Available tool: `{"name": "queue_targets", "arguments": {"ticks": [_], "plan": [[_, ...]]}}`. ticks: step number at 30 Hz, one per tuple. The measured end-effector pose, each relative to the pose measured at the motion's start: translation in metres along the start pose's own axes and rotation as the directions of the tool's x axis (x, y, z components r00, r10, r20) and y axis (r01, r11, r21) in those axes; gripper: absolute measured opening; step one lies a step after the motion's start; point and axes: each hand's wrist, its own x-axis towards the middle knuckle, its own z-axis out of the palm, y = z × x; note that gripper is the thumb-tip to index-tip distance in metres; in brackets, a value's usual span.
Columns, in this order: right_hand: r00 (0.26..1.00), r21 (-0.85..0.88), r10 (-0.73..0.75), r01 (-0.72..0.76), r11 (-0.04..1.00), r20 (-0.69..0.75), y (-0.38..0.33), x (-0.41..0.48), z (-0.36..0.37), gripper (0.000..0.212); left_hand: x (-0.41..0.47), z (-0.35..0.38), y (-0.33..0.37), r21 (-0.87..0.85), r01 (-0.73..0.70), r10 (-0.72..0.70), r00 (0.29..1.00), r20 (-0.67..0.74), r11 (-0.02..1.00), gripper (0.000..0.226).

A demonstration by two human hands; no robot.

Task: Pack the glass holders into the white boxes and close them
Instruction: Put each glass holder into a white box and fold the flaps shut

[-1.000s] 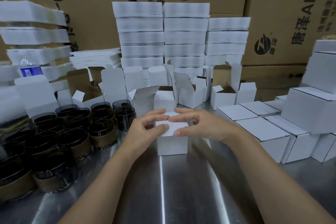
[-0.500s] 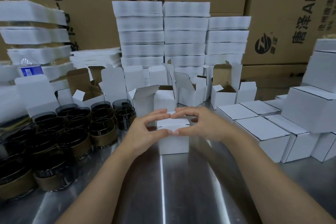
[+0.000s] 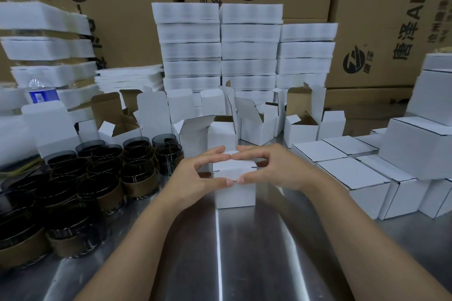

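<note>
Head view: one white box (image 3: 234, 193) stands on the worktop (image 3: 244, 256) directly in front of me. It is the reference for every position below.

Hands. My left hand (image 3: 195, 178) and right hand (image 3: 274, 171) both grip the top of this box. The thumbs press the near upper edge and the index fingers curl over the far edge, so each hand is narrowed onto the lid. The lid lies flat and appears tucked in. I judge this box to be closed, or at its final press. Its contents are hidden, so I cannot tell whether a holder is inside.

Progress.
- Right of the reference box, closed boxes (image 3: 352, 178) sit in rows, some stacked. I take these as finished units, though nothing inside them shows.
- Left of it, the glass holders (image 3: 97, 173), dark glass with brown bands, stand in a dense group on the worktop, none of them boxed.
- Behind it, open boxes (image 3: 256, 124) stand with their lids raised. Those whose interiors show appear empty.

Judgement: the task is partly done, and many holders are left to pack and close.

Other stock. Farther behind the reference box, white stacks (image 3: 220, 51) rise in columns against brown cartons (image 3: 122, 7). Whether these stacks are flat box blanks or padding I cannot tell.
</note>
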Motion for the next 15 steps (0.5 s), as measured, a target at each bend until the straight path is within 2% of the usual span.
{"name": "queue_targets", "arguments": {"ticks": [4,7,15], "plan": [[0.998,0.038,-0.001,0.003,0.999,-0.059,0.0007,0.0007,-0.0009,0.05,0.0002,0.0011,0.0047,-0.098,0.008,-0.011,1.0,-0.029,0.995,0.041],[0.999,0.097,-0.01,0.015,0.995,-0.052,0.0009,0.0002,-0.0018,0.042,0.0001,0.0029,0.0069,-0.149,-0.006,-0.002,0.999,-0.055,0.989,0.036],[0.998,0.13,-0.003,-0.006,0.992,0.067,-0.0043,-0.0069,-0.0066,0.033,-0.0016,0.0038,0.0071,-0.224,0.007,-0.017,0.999,-0.044,0.975,0.016]]}}
